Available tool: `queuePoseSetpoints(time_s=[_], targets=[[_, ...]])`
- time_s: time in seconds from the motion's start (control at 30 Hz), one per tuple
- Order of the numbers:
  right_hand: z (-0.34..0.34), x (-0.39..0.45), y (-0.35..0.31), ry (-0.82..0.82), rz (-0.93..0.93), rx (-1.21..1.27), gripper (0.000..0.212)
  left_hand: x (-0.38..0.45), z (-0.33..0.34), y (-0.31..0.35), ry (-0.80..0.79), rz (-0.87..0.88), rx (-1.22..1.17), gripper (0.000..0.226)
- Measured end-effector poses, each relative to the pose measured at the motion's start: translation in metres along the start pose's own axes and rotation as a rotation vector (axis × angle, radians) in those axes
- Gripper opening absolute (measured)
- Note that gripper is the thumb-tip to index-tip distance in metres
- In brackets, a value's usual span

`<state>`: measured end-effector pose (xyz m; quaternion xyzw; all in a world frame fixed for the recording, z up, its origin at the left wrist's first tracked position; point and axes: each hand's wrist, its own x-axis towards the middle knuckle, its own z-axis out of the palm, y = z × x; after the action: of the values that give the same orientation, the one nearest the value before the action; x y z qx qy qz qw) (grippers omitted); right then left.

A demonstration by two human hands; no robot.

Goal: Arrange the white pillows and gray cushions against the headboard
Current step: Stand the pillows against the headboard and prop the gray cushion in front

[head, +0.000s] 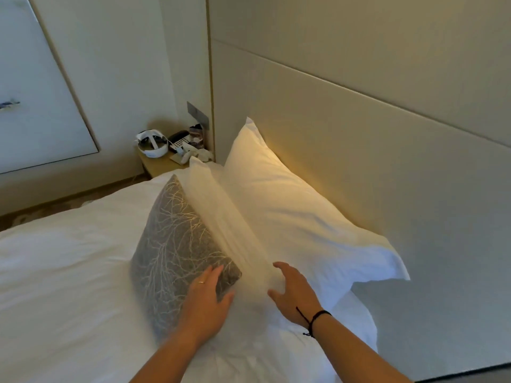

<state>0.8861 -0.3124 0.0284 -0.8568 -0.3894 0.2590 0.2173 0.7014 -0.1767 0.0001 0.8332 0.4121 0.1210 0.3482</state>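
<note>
- Left hand [206, 295] flat on the gray cushion [177, 244], fingers straight.
- Right hand [294, 293] loosely spread against the front pillow [221, 217].
- Back pillow [290, 211] leans on the headboard [359, 134].

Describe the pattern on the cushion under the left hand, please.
The gray cushion carries pale, thin branching lines, like twigs or veins; the head view shows it.

No legible text, label or number anywhere.

Left hand [206, 298] on gray cushion [177, 244], right hand [294, 293] on white pillow [221, 214]
</note>
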Motion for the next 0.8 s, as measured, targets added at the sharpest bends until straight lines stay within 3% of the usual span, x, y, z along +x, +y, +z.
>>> queuePoseSetpoints(time_s=[0.1, 0.23, 0.33, 0.43, 0.7, 0.8], targets=[[-0.015, -0.011, 0.032, -0.036, 0.187, 0.019, 0.063, 0.006, 0.014, 0.014, 0.019, 0.135, 0.159, 0.060], [-0.013, -0.019, 0.050, -0.058, 0.400, 0.363, 0.056, 0.005, 0.030, 0.029, -0.012, 0.212, 0.303, 0.055], [-0.014, -0.016, 0.058, -0.026, 0.509, 0.536, 0.064, 0.009, 0.037, 0.039, -0.069, 0.236, 0.361, 0.053], [-0.016, -0.012, 0.061, -0.091, 0.592, 0.706, 0.045, 0.020, 0.044, 0.050, -0.113, 0.249, 0.468, 0.051], [-0.045, 0.037, 0.102, -0.264, 0.333, 0.864, 0.038, 0.058, 0.091, 0.087, -0.191, 0.181, 0.644, 0.044], [-0.059, 0.054, 0.113, -0.200, 0.111, 0.716, 0.036, 0.077, 0.106, 0.105, -0.216, 0.072, 0.630, 0.045]])
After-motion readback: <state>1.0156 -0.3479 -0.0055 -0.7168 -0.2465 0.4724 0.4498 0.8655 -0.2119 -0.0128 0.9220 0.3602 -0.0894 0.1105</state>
